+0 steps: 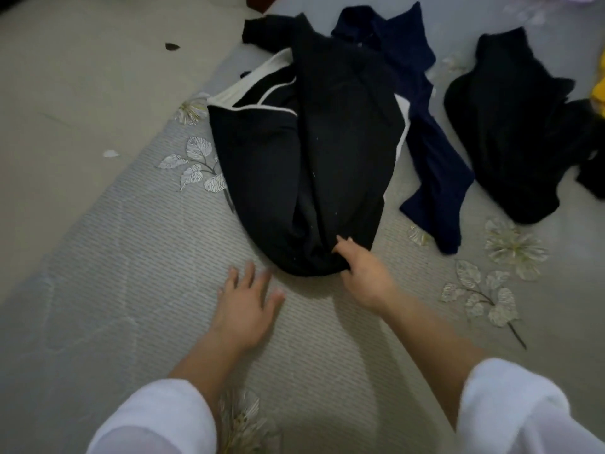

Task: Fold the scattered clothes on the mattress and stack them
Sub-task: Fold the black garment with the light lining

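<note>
A black garment with white trim [304,152] lies bunched lengthwise on the grey mattress [147,244], straight ahead of me. My right hand [363,270] pinches its near hem, fingers closed on the cloth. My left hand [247,299] hovers flat just left of that hem, fingers spread, holding nothing. A navy garment [432,165] sprawls to the right, partly under the black one. A crumpled black garment [510,132] lies further right.
The mattress edge runs diagonally on the left, with beige floor [65,93] beyond it. A yellow item [599,90] peeks in at the right edge. Leaf and flower prints dot the sheet.
</note>
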A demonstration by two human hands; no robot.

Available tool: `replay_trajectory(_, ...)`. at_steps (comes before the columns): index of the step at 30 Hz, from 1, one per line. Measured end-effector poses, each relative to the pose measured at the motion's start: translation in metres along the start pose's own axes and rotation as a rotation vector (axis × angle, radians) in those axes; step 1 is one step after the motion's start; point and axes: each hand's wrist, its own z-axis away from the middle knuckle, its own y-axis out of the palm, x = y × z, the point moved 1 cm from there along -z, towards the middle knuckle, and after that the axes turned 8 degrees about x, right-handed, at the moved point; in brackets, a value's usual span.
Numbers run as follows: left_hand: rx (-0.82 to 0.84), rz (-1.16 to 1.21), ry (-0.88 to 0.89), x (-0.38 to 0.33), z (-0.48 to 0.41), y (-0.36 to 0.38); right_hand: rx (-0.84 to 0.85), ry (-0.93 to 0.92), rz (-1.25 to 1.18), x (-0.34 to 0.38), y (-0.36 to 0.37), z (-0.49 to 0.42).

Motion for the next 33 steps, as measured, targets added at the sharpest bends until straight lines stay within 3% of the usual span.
replay_trajectory(3, -0.108, 0.383, -0.036, -0.008, 0.017, -0.023, 0.034, -0.038, 0.047, 0.014, 0.026, 0.046)
replay_trajectory(7, -0.137, 0.888, -0.148, -0.025, 0.062, -0.018, 0.111, -0.023, -0.116, 0.028, 0.047, 0.109)
replay_trajectory(12, -0.084, 1.185, -0.308, -0.038, 0.126, 0.003, 0.215, 0.044, -0.254, 0.029, 0.024, 0.181)
replay_trajectory(17, -0.054, 0.865, -0.061, -0.073, 0.199, 0.005, 0.182, 0.143, -0.217, 0.011, -0.011, 0.256)
replay_trajectory(20, -0.026, 0.636, -0.062, -0.084, 0.246, 0.004, 0.246, 0.114, -0.303, 0.005, -0.021, 0.306)
replay_trajectory(24, 0.163, 0.234, -0.124, -0.102, 0.301, 0.012, 0.248, 0.079, -0.285, -0.01, -0.024, 0.375)
replay_trajectory(27, 0.11, -0.103, -0.139, -0.125, 0.331, 0.03, 0.161, 0.061, -0.292, -0.023, -0.028, 0.423)
replay_trajectory(29, 0.062, -0.156, -0.035, -0.147, 0.341, 0.049, 0.104, 0.024, -0.285, -0.03, -0.031, 0.454)
replay_trajectory(33, -0.011, -0.302, 0.347, -0.216, 0.356, 0.093, 0.04, -0.071, -0.276, -0.047, -0.04, 0.511)
